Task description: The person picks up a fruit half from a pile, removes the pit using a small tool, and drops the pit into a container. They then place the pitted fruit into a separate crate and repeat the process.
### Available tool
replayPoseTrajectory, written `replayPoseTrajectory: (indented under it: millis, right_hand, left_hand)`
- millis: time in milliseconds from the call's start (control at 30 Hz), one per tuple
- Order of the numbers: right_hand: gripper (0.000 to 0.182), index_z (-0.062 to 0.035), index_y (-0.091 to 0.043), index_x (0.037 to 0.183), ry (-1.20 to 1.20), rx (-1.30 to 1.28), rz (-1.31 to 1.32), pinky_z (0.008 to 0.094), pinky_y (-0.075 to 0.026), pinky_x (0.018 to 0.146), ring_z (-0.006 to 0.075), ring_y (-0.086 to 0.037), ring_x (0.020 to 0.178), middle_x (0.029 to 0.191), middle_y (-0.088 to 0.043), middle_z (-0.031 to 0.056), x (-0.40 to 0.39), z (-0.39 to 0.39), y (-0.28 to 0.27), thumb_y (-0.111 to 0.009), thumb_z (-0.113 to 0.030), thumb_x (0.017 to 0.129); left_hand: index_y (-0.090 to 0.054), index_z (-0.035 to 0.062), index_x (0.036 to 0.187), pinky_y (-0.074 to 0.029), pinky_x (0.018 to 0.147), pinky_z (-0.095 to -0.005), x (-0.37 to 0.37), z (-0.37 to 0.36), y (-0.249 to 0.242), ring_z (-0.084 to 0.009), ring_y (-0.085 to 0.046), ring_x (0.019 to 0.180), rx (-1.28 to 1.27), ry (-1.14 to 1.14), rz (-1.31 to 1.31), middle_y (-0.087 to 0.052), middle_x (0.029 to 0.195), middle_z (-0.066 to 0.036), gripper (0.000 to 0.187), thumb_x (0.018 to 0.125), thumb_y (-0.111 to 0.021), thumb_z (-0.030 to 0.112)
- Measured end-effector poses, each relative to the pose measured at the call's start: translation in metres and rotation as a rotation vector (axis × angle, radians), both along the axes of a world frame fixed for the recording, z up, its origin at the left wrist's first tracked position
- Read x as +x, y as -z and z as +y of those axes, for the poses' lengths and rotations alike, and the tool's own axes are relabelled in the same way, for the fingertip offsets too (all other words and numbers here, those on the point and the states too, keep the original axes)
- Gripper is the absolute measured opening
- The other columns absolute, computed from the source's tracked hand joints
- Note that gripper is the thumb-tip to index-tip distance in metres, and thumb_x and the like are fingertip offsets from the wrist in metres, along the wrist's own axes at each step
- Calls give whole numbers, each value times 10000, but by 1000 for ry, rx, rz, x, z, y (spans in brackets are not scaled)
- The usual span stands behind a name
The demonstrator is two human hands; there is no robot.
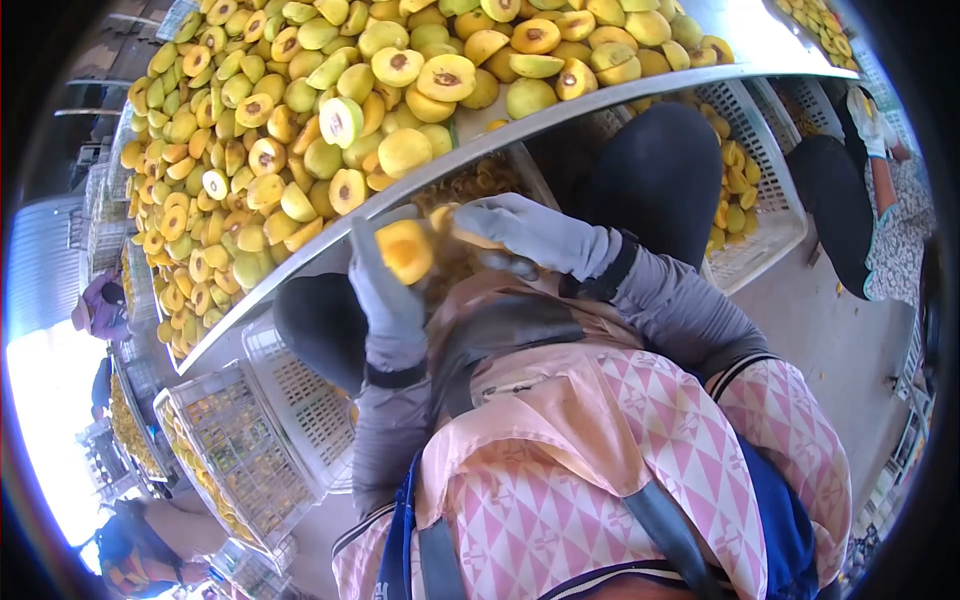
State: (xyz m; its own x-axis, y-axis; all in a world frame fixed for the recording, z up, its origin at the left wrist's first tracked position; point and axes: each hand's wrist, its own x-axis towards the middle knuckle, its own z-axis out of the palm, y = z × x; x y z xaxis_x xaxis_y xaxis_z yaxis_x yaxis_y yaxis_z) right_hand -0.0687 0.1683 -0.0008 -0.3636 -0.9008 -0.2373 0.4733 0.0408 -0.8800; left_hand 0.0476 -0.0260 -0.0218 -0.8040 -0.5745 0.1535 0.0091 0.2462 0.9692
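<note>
Your left hand is gripping 1 fruit piece; it's lying left of your right hand, which is hovering near. Right grip's blurring, can't tell its state.

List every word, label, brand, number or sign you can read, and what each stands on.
None can be read.
Pink-and-white patterned shirt: small letter-like marks in the print, too blurred to read.
Blue strap: pale marks near its lower end, too small to read.
White plastic crate: no readable text.
Gray gloves: no readable text.
</note>
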Motion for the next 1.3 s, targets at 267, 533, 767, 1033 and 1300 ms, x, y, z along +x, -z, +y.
replayPoseTrajectory:
  millis: [267, 533, 767, 1033, 1300]
  right_hand:
    - [317, -25, -582, 1161, 78, 332, 1145, 486, -534, 702, 393, -674, 792, 842, -690, 186, 16, -10, 23, -600, -247, 935]
    - [235, -62, -558, 999, 255, 261, 1354, 461, -532, 654, 355, -673, 737, 786, -674, 148, 14, -19, 38, -648, -252, 893]
    - [316, -24, -546, 1032, 255, 307, 1100, 495, -519, 663, 400, -656, 747, 804, -661, 201, 2, -17, 21, -650, -304, 927]
    - [345, 17, -580, 1089, 626, -80, 686, 477, -508, 726, 439, -645, 852, 864, -659, 235, -17, -44, 22, -654, -270, 912]
    - [334, 3, -598, 1136, 276, 147, 513, 382, -514, 689, 246, -652, 763, 865, -667, 144, -31, -25, -18, -700, -195, 888]
  left_hand:
    - [-666, -8, 1115, -548, 750, -313, 116, -131, -77, -173, -663, 851, -304, -427, -266, -700, 971, -138, 309, 1030, -520, 250]
    - [-616, 61, 1313, -490, 980, -384, 17, -144, -82, -308, -571, 1228, -761, -124, -388, -595, 1331, -173, 423, 897, -676, 104]
    - [-523, 109, 1425, -479, 1017, -373, -137, -110, -70, -300, -510, 1280, -808, 343, -227, -585, 1314, -167, 624, 825, -695, 86]
    - [-527, 7, 1244, -560, 802, -281, -107, -65, -65, -181, -649, 960, -42, 205, -215, -616, 1152, -98, 419, 871, -704, 75]
    - [-515, 8, 1315, -574, 720, -294, -44, -23, -45, -143, -639, 916, -99, 496, -246, -628, 1133, -99, 324, 1001, -540, 82]
